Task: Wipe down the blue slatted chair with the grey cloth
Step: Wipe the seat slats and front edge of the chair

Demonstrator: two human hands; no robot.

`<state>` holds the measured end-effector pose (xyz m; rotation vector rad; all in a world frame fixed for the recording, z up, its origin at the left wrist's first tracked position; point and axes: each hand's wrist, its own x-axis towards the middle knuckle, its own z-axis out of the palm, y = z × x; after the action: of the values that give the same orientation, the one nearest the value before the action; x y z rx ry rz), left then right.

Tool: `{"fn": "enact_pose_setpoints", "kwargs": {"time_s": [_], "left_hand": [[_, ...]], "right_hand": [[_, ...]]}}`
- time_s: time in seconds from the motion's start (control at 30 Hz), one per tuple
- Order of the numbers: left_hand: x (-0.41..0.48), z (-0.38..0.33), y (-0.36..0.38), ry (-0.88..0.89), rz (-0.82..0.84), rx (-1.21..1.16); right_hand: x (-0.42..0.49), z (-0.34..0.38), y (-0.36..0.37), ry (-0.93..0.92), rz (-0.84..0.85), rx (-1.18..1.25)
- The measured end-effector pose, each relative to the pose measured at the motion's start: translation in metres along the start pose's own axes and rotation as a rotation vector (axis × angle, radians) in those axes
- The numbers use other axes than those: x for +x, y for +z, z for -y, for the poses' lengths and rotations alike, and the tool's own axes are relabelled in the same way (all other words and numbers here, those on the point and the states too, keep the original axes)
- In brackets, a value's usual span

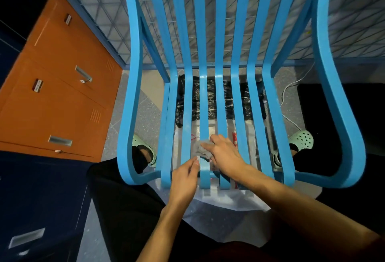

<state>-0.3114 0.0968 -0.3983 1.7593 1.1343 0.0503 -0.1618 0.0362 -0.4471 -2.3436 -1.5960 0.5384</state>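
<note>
The blue slatted chair (237, 99) fills the view, its seat slats running toward me and its backrest rising at the top. My right hand (224, 154) presses the bunched grey cloth (201, 149) onto a middle seat slat near the front edge, fingers curled around it. My left hand (184, 178) rests at the seat's front edge, just left of the cloth, its thumb and fingertips close together at the slat beside the cloth. Whether they pinch a corner of the cloth I cannot tell.
Under the seat lie a black plastic bag (216, 99) and a clear plastic bag (225, 197). Orange lockers (56, 86) and dark blue lockers (37, 209) stand at left. A wire mesh fence (208, 32) is behind. My feet in pale green clogs (303, 139) straddle the chair. A white cable (289, 103) runs at right.
</note>
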Motion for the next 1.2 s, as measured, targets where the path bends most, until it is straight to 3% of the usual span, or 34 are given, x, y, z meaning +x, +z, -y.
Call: {"fn": "enact_pose_setpoints", "kwargs": {"time_s": [0.23, 0.47, 0.7, 0.9, 1.07, 1.2], "left_hand": [[-0.006, 0.005, 0.002, -0.009, -0.016, -0.062], [0.004, 0.015, 0.012, -0.103, 0.03, -0.134], [0.014, 0.013, 0.007, -0.18, -0.096, -0.316], [0.012, 0.015, -0.002, -0.166, -0.203, -0.338], [0.008, 0.018, 0.002, -0.19, -0.12, -0.288], [0.005, 0.018, 0.001, -0.205, -0.074, -0.297]], "right_hand": [[-0.066, 0.004, 0.017, -0.246, 0.073, -0.006], [-0.048, 0.001, 0.008, -0.142, 0.027, 0.06], [0.001, 0.002, -0.005, -0.061, -0.016, -0.011], [-0.035, -0.001, 0.008, -0.325, 0.059, -0.101], [-0.062, 0.012, 0.014, -0.473, 0.104, -0.186], [-0.062, 0.011, 0.014, -0.49, 0.106, -0.244]]}}
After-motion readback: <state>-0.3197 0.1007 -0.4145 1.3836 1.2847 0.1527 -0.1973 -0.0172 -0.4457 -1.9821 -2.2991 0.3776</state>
